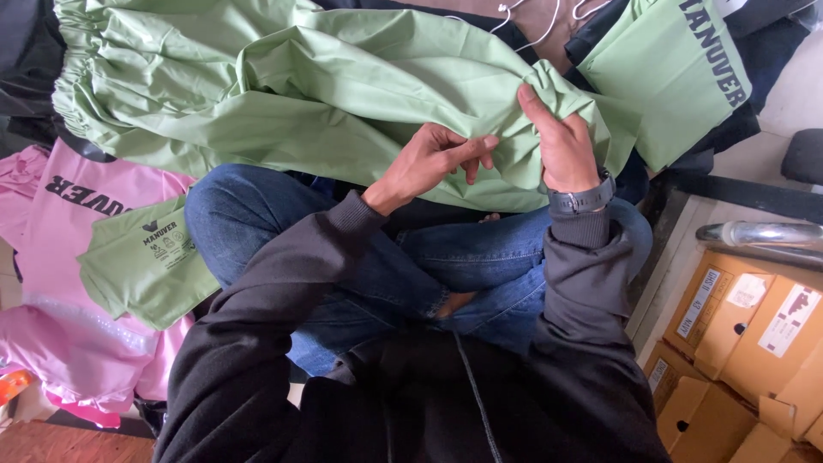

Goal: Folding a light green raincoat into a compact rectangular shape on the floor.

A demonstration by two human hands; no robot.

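A large light green garment (291,94) with an elastic gathered edge lies spread over my crossed legs in blue jeans. My right hand (561,141), with a dark watch on its wrist, grips a fold of the green fabric near its right end. My left hand (433,159) pinches the same fabric's lower edge just left of the right hand, fingers curled on the cloth. Both arms wear black sleeves.
A folded green packet (146,261) lies by my left knee on pink garments (77,257). Another green printed piece (673,73) lies at top right on dark cloth. Cardboard boxes (737,343) stand at the right, beside a metal chair leg (759,233).
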